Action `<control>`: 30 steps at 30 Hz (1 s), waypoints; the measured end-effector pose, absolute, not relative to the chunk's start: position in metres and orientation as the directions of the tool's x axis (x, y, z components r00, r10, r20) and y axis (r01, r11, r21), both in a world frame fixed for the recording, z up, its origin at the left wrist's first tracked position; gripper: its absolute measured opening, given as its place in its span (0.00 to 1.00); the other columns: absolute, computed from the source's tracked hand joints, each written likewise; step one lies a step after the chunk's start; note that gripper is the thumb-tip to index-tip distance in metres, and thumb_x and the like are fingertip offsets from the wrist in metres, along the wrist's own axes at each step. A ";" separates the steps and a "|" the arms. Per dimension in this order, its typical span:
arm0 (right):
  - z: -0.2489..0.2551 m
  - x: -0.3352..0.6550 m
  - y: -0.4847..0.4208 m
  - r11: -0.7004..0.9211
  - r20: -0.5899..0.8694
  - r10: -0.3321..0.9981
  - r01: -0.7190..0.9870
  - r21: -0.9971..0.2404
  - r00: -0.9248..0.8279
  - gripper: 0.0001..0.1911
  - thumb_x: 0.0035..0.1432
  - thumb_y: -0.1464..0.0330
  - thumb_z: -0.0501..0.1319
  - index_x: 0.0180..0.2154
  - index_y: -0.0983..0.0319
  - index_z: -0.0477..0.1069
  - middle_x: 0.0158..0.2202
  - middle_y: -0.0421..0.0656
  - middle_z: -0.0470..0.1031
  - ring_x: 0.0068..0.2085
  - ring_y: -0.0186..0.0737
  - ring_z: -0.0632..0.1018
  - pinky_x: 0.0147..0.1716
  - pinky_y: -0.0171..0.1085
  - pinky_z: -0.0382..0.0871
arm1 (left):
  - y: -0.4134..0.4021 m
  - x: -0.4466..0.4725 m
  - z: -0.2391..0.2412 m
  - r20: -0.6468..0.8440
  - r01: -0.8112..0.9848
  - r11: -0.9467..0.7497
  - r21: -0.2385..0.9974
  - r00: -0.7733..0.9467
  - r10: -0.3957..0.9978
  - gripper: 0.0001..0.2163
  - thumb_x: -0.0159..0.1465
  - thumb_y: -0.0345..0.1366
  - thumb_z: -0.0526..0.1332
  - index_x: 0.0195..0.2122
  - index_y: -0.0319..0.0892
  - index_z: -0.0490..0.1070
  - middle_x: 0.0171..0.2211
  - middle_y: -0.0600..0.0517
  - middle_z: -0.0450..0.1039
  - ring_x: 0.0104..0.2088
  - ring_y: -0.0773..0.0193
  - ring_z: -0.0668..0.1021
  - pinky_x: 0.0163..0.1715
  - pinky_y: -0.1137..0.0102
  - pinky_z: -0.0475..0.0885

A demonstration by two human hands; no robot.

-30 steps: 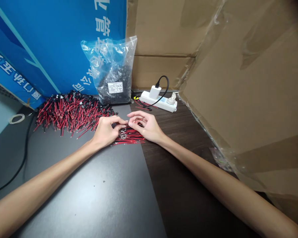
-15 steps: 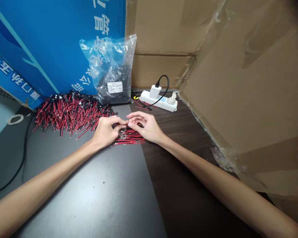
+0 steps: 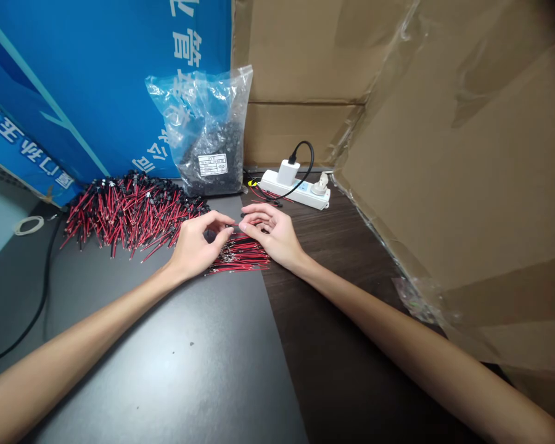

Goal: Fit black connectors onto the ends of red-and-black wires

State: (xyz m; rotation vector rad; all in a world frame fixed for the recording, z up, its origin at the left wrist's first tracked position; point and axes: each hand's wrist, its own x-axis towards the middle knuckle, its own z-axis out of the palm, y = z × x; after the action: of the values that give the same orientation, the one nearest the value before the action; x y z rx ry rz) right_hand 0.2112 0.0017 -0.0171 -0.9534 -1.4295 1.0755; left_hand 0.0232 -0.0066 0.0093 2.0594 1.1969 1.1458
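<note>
Above a flat row of red-and-black wires, my two hands meet fingertip to fingertip. My left hand has thumb and forefinger closed around the end of a short red-and-black wire. The thumb and fingers of my right hand pinch the other side of the same wire. A small black piece shows by the right fingertips; its exact shape is too small to make out. To the left of my left hand lies a large heap of red-and-black wires with black connectors.
A clear plastic bag of small black parts stands behind my hands, against a blue board. A white power strip with plugs lies back right. Cardboard walls the right side. A black cable runs along the left.
My left thumb and forefinger have spread slightly, and the wire between the hands shows more plainly. My right hand has hardly moved.
</note>
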 end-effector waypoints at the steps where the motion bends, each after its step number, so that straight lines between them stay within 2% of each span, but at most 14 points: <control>1: -0.017 0.211 0.002 0.266 0.265 0.958 -0.006 -0.964 -0.113 0.19 0.51 0.59 0.71 0.42 0.60 0.72 0.35 0.43 0.80 0.37 0.39 0.80 0.37 0.40 0.74 | -0.007 0.023 0.009 0.408 0.451 -0.486 0.749 0.264 0.874 0.06 0.62 0.35 0.65 0.38 0.41 0.80 0.30 0.51 0.80 0.29 0.63 0.79 0.34 0.67 0.72; 8: -0.018 0.212 0.005 0.153 0.158 0.987 -0.108 -0.982 -0.040 0.26 0.42 0.58 0.76 0.40 0.60 0.69 0.34 0.42 0.81 0.34 0.39 0.80 0.35 0.40 0.74 | -0.004 0.024 0.005 0.332 0.396 -0.418 0.817 0.270 0.904 0.06 0.58 0.36 0.68 0.35 0.41 0.81 0.34 0.47 0.83 0.32 0.58 0.82 0.37 0.63 0.75; 13: -0.015 0.212 0.005 0.103 0.109 0.994 -0.149 -0.983 -0.029 0.31 0.39 0.57 0.78 0.42 0.59 0.69 0.33 0.42 0.82 0.34 0.40 0.80 0.39 0.43 0.75 | -0.006 0.024 0.006 0.348 0.322 -0.391 0.862 0.186 0.919 0.08 0.58 0.38 0.69 0.35 0.40 0.81 0.35 0.47 0.83 0.35 0.57 0.83 0.39 0.63 0.77; 19: -0.017 0.213 0.007 0.167 0.169 0.986 -0.112 -0.980 -0.010 0.29 0.46 0.58 0.75 0.47 0.59 0.68 0.33 0.40 0.79 0.36 0.40 0.80 0.41 0.43 0.74 | -0.004 0.020 0.006 0.400 0.251 -0.414 0.875 0.104 0.910 0.07 0.55 0.37 0.70 0.32 0.41 0.81 0.32 0.49 0.82 0.31 0.61 0.80 0.34 0.67 0.74; 25: -0.024 0.212 0.012 0.237 0.236 0.971 -0.084 -0.968 0.025 0.25 0.51 0.58 0.72 0.46 0.58 0.67 0.32 0.38 0.77 0.37 0.40 0.79 0.42 0.43 0.72 | 0.004 0.018 0.005 0.340 0.109 -0.341 0.934 0.034 0.940 0.08 0.51 0.36 0.71 0.31 0.40 0.79 0.29 0.51 0.78 0.28 0.64 0.77 0.32 0.68 0.71; 30: -0.023 0.212 0.013 0.232 0.231 0.973 -0.090 -0.969 0.017 0.19 0.53 0.60 0.68 0.44 0.58 0.68 0.31 0.38 0.76 0.39 0.41 0.79 0.44 0.43 0.71 | 0.004 0.018 0.008 0.314 0.093 -0.316 0.944 0.035 0.949 0.07 0.51 0.35 0.70 0.31 0.40 0.78 0.28 0.52 0.76 0.27 0.65 0.75 0.32 0.68 0.70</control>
State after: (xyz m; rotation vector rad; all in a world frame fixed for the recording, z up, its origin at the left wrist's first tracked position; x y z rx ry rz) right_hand 0.2123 0.0128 -0.0229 -0.9743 -1.2395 1.0734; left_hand 0.0182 0.0043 0.0076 1.5280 1.0978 1.3783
